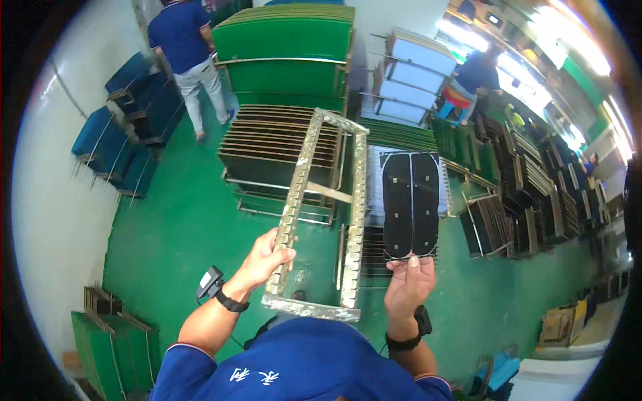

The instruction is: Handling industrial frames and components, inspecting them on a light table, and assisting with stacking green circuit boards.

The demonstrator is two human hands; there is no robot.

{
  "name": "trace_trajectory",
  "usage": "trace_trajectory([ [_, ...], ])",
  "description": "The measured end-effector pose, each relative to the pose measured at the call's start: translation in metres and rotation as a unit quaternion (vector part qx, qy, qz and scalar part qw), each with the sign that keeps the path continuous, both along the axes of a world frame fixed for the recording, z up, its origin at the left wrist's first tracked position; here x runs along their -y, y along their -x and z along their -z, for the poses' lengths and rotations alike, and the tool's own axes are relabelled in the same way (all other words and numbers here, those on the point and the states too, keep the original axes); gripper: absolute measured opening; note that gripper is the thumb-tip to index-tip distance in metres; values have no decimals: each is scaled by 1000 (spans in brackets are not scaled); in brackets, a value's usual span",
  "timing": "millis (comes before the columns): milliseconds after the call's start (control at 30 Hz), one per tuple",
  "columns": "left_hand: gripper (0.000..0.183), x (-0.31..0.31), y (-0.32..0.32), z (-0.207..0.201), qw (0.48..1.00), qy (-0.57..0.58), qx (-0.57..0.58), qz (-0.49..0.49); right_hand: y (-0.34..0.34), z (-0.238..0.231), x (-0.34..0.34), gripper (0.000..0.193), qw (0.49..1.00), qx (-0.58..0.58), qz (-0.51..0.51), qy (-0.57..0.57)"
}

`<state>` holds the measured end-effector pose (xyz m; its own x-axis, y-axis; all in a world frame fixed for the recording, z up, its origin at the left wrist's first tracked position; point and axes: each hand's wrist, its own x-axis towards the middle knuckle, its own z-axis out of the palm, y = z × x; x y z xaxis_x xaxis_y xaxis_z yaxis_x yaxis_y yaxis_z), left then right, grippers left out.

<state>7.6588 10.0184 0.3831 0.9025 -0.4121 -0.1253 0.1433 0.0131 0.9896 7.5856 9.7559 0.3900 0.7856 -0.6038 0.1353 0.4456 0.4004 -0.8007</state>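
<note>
My left hand (263, 262) is closed around the left rail of a long rectangular slotted rack (299, 180), made of worn, pale metal. This rack is held up in front of me, its notched rails running away from me and a crossbar joining them midway. In my right hand (409, 284), thumb and fingers pinch the near edge of a flat black panel (397, 200) with rounded light outlines, a pale centre line and small square marks. The panel stands just right of the rack, apart from it. Black straps with small devices circle both my wrists.
Ahead stands a rack of dark boards (267, 144), with green boards (281, 40) behind it. White boards (418, 57) stand further right, near more board racks (488, 224). Blue-covered racks (107, 140) line the left wall. One person (180, 37) stands far left; another (476, 70) sits far right.
</note>
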Motion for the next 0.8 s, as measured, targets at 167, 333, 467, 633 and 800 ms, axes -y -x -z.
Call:
trace_trajectory([
  [167, 33, 0, 0, -9, 999, 31, -30, 25, -17, -4, 2, 11, 997, 58, 50, -16],
  [333, 37, 1, 0, -11, 998, 10, -37, 43, -22, -10, 6, 14, 992, 96, 77, -14],
  [467, 37, 2, -3, -13, 997, 17, -55, 58, -25, -17, 6, 14, 990, 105, 92, -14],
  [633, 37, 2, -5, -13, 995, 35, -67, 62, -26, -19, 6, 16, 991, 86, 103, 23],
  [800, 39, 3, -1, -14, 995, 34, -73, 53, -25, -14, 7, 15, 991, 87, 103, 15],
])
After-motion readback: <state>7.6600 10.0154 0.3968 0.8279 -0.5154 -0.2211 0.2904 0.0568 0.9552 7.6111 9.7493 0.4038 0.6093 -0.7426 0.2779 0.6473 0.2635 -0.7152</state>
